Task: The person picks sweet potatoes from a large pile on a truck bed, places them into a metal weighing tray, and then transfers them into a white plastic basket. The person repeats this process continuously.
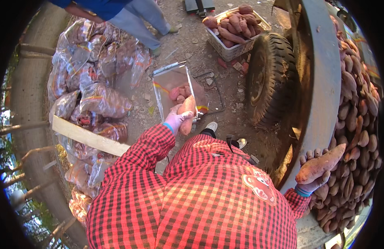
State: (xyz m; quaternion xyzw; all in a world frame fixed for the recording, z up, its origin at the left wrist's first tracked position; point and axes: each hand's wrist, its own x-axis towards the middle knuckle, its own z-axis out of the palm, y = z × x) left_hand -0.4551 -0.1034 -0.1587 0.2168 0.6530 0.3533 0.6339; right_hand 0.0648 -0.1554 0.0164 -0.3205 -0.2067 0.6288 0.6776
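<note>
My left hand [175, 119], in a dirty glove with a blue cuff, grips a sweet potato [188, 113] at the near edge of an open clear plastic bag [172, 81]. The bag hangs on a metal frame and has several sweet potatoes [179, 92] inside. Out to the right, my right hand [315, 183], gloved too, has its fingers around a larger sweet potato [320, 164]. That hand is beside a big heap of sweet potatoes [350, 118] on a truck bed.
Filled clear bags [103, 99] lie on the left, with a wooden board [89, 136] across some. A person [139, 21] in blue stands beyond them. A plastic crate [230, 53] of sweet potatoes stands near a truck tyre [271, 81]. The truck's metal side [322, 74] runs along the right.
</note>
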